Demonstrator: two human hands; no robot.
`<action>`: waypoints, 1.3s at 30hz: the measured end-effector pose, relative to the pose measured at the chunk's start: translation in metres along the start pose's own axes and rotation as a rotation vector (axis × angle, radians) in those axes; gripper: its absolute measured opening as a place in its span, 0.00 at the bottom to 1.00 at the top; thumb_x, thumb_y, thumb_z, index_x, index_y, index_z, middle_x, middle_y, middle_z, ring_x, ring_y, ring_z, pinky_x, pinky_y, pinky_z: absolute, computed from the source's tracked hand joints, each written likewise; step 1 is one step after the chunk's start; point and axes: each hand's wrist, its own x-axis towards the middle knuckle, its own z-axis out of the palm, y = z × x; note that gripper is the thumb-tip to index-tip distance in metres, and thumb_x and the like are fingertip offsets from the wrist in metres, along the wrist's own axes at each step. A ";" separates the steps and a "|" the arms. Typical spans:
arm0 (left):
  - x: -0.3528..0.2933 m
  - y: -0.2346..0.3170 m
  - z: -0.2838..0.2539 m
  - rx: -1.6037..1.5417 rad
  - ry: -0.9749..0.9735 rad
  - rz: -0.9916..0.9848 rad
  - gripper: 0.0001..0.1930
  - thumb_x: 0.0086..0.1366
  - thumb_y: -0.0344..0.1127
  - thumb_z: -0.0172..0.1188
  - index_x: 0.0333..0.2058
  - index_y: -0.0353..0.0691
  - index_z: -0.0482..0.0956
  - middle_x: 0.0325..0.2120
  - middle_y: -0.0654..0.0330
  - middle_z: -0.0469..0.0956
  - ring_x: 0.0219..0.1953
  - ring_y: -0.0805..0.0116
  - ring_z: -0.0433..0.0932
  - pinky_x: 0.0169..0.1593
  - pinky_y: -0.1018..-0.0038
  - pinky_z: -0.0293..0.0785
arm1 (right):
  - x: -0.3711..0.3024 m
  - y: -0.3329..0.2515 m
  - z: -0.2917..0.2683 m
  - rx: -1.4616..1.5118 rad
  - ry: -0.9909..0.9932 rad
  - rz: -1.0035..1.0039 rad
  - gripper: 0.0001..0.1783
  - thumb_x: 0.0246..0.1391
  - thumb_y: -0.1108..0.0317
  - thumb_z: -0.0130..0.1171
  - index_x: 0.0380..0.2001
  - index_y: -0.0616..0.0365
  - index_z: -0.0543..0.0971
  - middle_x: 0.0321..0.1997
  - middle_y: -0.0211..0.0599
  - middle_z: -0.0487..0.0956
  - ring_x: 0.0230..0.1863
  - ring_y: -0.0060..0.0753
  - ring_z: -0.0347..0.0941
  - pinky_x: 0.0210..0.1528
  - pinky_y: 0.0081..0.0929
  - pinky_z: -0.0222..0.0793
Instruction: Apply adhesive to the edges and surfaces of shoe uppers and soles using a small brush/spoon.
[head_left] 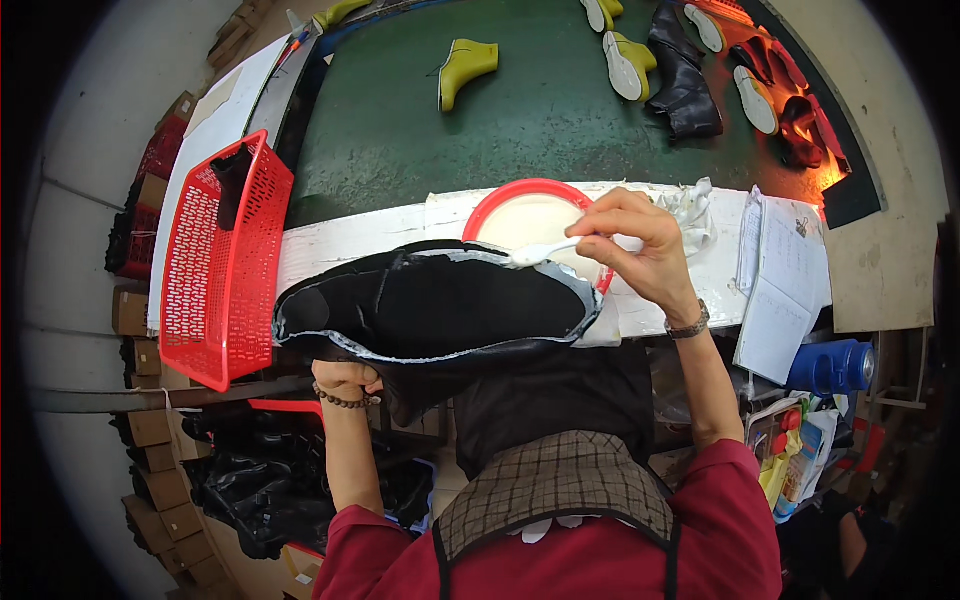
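Observation:
My right hand point(640, 238) pinches a white-handled brush point(545, 251). The brush head rests on the far edge of a black boot upper point(450, 300), whose opening faces up and whose rim carries a pale, whitish coating. My left hand point(345, 378) is closed at the near left side of the upper, gripping it from below; part of its fingers is hidden by the material. Just behind the upper stands a round dish with a red rim point(484, 208), holding a cream-coloured liquid. The upper covers the near part of this dish.
A red perforated basket point(228, 270) with a dark piece inside stands at left. On the green worktop point(400, 150) lie yellow-green boot parts point(468, 70) and black uppers point(688, 90); red pieces lie under an orange glow. Papers point(785, 270) and a blue jug point(825, 367) are at right.

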 end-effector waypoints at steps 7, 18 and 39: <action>0.001 0.012 0.003 0.175 0.018 0.078 0.41 0.39 0.09 0.53 0.60 0.30 0.66 0.25 0.44 0.74 0.13 0.62 0.64 0.16 0.66 0.61 | -0.031 0.001 -0.016 0.023 0.001 0.137 0.08 0.51 0.71 0.72 0.36 0.57 0.88 0.35 0.32 0.83 0.39 0.27 0.76 0.42 0.25 0.70; 0.005 0.022 0.030 0.224 0.149 -0.001 0.32 0.39 0.12 0.50 0.51 0.21 0.71 0.16 0.47 0.70 0.10 0.65 0.60 0.15 0.69 0.59 | -0.049 0.022 -0.029 -0.542 -0.014 0.204 0.07 0.54 0.67 0.70 0.33 0.57 0.86 0.30 0.29 0.81 0.32 0.25 0.73 0.45 0.29 0.59; 0.017 -0.006 0.037 -0.084 -0.157 -0.104 0.38 0.36 0.11 0.48 0.56 0.19 0.68 0.18 0.42 0.71 0.09 0.64 0.61 0.14 0.69 0.57 | -0.018 -0.004 -0.002 -0.027 0.037 0.107 0.08 0.48 0.71 0.73 0.34 0.53 0.88 0.34 0.28 0.83 0.37 0.26 0.77 0.50 0.27 0.61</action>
